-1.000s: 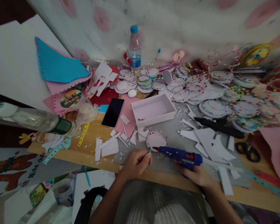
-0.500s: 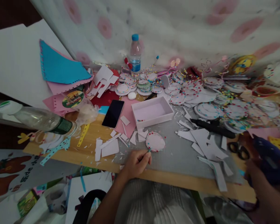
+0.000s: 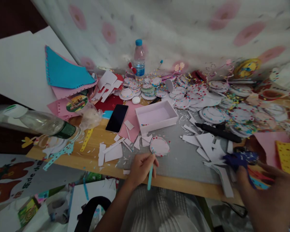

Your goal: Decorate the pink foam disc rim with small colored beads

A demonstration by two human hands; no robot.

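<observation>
Two hands are sharing the desk [image 3: 190, 184], one of them lying far closer to the round white disc [image 3: 159, 145] than the other. The left hand [image 3: 143, 167] is pinching a teal strip [image 3: 150, 178] between its thumb and fingertips, its other fingers curling in. The disc is lying flat on the grey mat [image 3: 181, 161], just beyond that hand and slightly to its right, with red dots studding its rim. The strip's long axis is running from a free lower end pointing toward the person up to the disc's near left rim; whether the tip is touching, I cannot tell. The right hand [image 3: 272, 193] is showing blurred, well apart to the right, its thumb and fingers standing partly open around a blue glue gun [image 3: 244, 158]; whether it is actually gripping, I cannot tell.
</observation>
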